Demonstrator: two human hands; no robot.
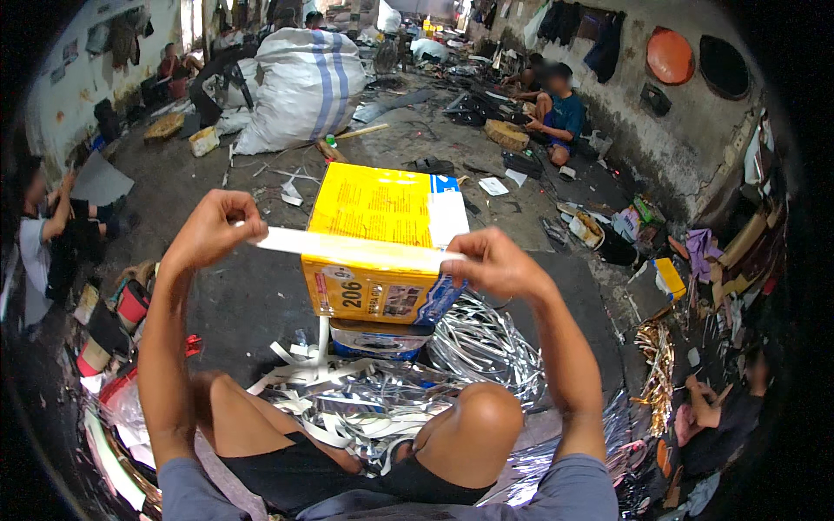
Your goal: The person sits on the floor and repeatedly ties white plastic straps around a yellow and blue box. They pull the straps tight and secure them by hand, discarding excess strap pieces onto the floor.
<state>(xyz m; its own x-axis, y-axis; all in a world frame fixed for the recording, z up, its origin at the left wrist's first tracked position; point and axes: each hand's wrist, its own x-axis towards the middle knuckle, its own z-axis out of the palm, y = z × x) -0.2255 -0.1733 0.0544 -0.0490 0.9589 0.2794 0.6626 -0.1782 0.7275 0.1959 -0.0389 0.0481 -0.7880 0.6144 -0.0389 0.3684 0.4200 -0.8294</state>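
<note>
A narrow white strip [287,240] is stretched between my two hands, across the near upper edge of a yellow cardboard box [365,204]. My left hand [221,227] pinches the strip's left end, beyond the box's left side. Near the box's right corner, my right hand [497,262] grips the other end. Beneath the yellow box is a smaller blue and silver box [380,341]. Shiny silver and white strips [486,347] lie heaped around its base and between my bent legs.
A big white sack with blue stripes [300,91] stands beyond the box. People sit on the floor at both sides, one in a teal shirt [567,117] at far right. Golden strips [658,373] and scraps litter the right; a red and black container [132,304] is at left.
</note>
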